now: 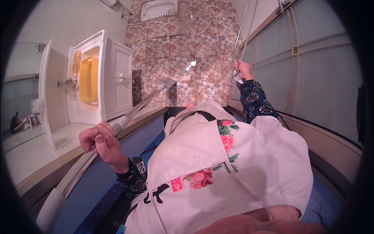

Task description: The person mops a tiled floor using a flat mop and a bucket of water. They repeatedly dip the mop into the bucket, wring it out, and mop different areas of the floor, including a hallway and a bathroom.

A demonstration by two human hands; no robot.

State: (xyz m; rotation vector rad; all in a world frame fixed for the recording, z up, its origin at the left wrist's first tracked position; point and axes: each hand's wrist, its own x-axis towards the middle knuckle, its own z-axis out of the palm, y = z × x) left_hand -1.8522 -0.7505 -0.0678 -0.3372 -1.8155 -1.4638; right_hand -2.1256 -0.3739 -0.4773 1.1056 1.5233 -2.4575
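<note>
My left hand [102, 143] is closed around the silvery pole of a long-handled cleaning tool [146, 101], which runs diagonally from the lower left. Its small flat grey head [167, 82] is over the pebble-patterned floor [178, 44]; whether it touches the tiles is hard to tell. At the right, my right hand [243, 69] grips a thin metal rod or tube [239, 38] beside the frosted glass panels. The rod extends upward out of view. A pale apron with printed flowers covers my front.
At left, a white washbasin cabinet [121, 61] holds a yellow basin [89, 79] and an orange bottle [76, 62] near the faucet [67, 82]. A squat toilet [159, 9] lies at the far end. Framed frosted glass panels [318, 67] line the right side.
</note>
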